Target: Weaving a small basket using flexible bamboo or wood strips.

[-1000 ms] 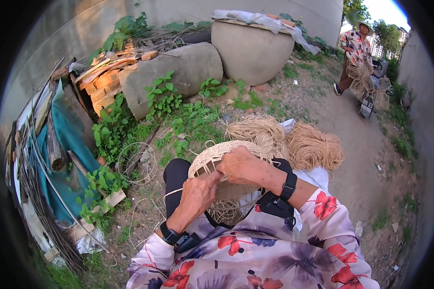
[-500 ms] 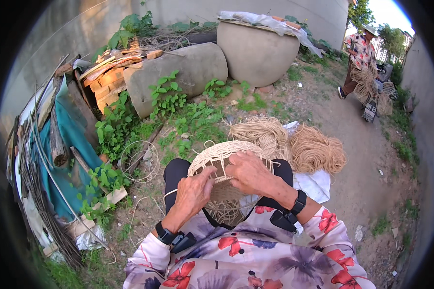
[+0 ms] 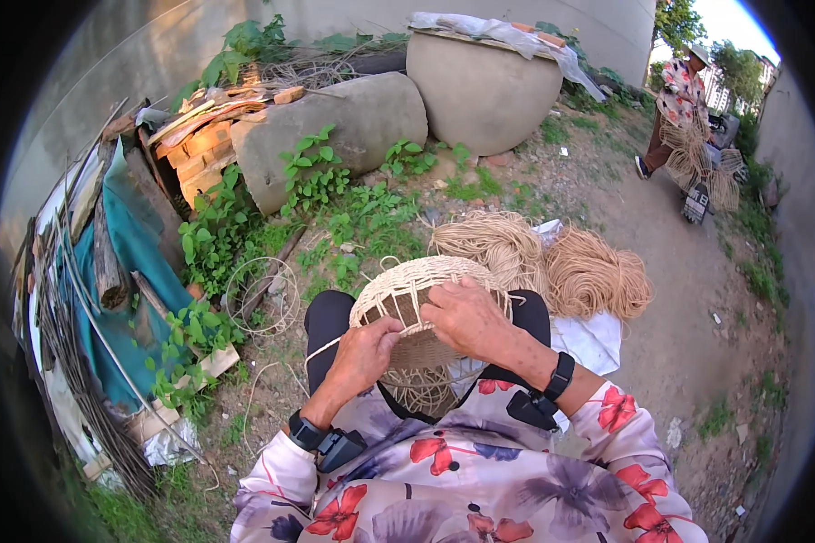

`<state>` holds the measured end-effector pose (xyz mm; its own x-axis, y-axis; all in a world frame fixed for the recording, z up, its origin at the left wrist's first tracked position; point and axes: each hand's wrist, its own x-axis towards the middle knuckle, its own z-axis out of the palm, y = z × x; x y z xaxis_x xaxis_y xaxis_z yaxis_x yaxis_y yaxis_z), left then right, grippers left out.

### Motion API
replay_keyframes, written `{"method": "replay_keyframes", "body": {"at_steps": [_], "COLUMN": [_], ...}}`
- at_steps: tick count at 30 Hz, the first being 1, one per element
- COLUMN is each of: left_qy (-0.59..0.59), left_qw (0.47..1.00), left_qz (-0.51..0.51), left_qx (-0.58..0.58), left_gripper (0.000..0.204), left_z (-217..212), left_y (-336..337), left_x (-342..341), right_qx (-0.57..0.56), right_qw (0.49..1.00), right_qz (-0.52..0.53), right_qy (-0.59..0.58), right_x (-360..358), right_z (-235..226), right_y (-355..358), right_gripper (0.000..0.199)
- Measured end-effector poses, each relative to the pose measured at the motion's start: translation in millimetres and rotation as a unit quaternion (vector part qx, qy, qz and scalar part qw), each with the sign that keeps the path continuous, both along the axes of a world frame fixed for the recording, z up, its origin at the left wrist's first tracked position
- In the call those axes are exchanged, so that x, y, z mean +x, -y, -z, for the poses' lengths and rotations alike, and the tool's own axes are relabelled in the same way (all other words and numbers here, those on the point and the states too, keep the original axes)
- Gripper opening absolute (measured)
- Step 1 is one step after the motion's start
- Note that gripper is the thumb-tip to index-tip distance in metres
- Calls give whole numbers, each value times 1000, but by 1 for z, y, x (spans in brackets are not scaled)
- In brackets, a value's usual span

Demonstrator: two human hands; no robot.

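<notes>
A round woven basket (image 3: 421, 348) of pale cord rests between my knees, its openwork band facing me. My left hand (image 3: 369, 351) is closed, thumb against fingers, at the left of the basket's near edge; a pale strand (image 3: 324, 351) trails out to its left. My right hand (image 3: 466, 317) lies over the right of the openwork, its fingers bent onto the cords. What its fingertips pinch is partly hidden. Below the basket, coiled cord (image 3: 424, 391) shows between my legs.
Two big bundles of cord, a pale one (image 3: 493, 249) and a tan one (image 3: 598, 276), lie ahead on a white sheet (image 3: 589, 348). A loose cord coil (image 3: 264, 294) sits at left. Another person (image 3: 684, 100) carrying cord bundles stands by a vehicle (image 3: 697, 201) at far right.
My left thumb has closed down toward the fingers at the basket's edge. The basket has tipped slightly, and my right hand has shifted a little. The person at far right has moved slightly.
</notes>
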<state>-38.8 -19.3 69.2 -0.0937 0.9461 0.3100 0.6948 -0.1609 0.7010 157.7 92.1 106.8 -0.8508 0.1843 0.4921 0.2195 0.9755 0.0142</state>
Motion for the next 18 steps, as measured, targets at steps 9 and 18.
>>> {"method": "replay_keyframes", "body": {"at_steps": [9, 18], "left_qy": [124, -53], "left_qw": [971, 992], "left_qz": [95, 66], "left_qx": [-182, -90], "left_gripper": [24, 20], "left_z": [-33, -36], "left_y": [-11, -11], "left_x": [0, 0], "right_qx": [-212, -453], "right_qw": [976, 886], "right_qz": [-13, -8], "right_qy": [-43, -104], "right_x": [29, 67], "right_z": [-13, 5], "right_y": [-8, -43], "right_gripper": [13, 50]}}
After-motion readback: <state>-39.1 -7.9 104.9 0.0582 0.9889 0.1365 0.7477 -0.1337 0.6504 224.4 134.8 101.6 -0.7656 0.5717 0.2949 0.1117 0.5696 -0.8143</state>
